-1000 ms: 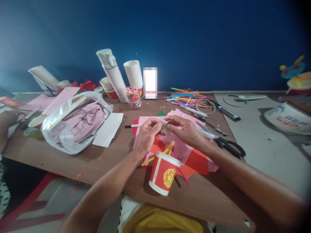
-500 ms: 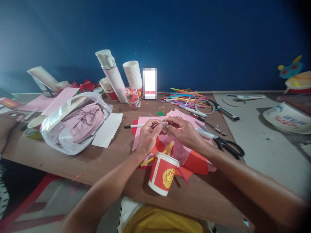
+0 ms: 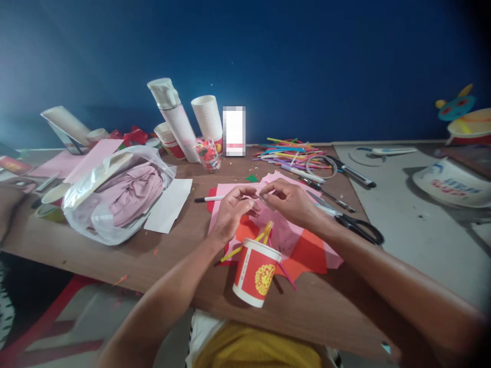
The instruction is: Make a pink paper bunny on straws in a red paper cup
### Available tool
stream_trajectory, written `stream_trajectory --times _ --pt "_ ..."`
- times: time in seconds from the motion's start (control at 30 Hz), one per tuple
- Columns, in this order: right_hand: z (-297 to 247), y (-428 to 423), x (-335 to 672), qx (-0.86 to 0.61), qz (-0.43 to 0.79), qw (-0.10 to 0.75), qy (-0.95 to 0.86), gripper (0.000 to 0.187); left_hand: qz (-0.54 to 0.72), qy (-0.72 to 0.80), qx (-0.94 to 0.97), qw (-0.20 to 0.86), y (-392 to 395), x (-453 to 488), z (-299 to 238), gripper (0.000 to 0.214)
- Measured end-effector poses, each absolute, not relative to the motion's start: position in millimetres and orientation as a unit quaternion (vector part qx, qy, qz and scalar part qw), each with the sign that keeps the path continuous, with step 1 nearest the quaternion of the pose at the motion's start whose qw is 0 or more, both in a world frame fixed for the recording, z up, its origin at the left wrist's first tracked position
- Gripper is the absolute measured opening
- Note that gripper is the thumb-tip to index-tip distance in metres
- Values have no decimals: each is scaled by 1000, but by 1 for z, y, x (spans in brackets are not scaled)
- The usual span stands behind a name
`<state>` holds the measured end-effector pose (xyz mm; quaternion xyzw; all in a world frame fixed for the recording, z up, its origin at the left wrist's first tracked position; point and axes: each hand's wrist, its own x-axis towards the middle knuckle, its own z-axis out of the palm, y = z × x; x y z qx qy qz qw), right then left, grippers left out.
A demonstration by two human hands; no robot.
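My left hand (image 3: 233, 209) and my right hand (image 3: 290, 203) meet above pink and red paper sheets (image 3: 307, 253) on the brown table (image 3: 172, 255). Both hands pinch a small greyish piece (image 3: 264, 200) between their fingertips; I cannot make out what it is. Just in front of my hands a red and white paper cup (image 3: 255, 272) stands tilted, with yellow and pink straws (image 3: 267, 232) sticking out of it. A black marker (image 3: 209, 199) lies left of my left hand.
Black scissors (image 3: 358, 228) and a pile of coloured straws (image 3: 291, 153) lie to the right. A plastic bag of pink cloth (image 3: 123, 191) and white paper (image 3: 169, 204) sit left. Stacked paper cups (image 3: 209, 120) stand at the back. Paper plates (image 3: 452, 181) lie far right.
Both hands stayed together on the small piece, with only slight finger movement. The whole view shifted a little to the left.
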<state>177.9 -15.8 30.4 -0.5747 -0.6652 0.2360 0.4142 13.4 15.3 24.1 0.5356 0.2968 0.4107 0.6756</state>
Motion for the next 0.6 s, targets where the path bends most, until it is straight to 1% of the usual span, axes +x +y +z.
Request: stream_trajectory --times 0.13,0.3,0.37,0.5,0.6 --pt "31 -17 178 -560 230 370 -704 15 409 339 562 634 20 10 24 31" --pt "33 -19 178 -561 208 326 -732 13 374 348 620 595 24 9 21 37" --pt "34 -20 177 -562 193 313 -740 13 371 354 641 571 24 10 19 34" --pt "36 -22 176 -566 180 301 -746 14 363 376 657 543 25 11 16 19" --pt "37 -22 176 -566 176 301 -747 14 353 382 640 566 24 10 19 19"
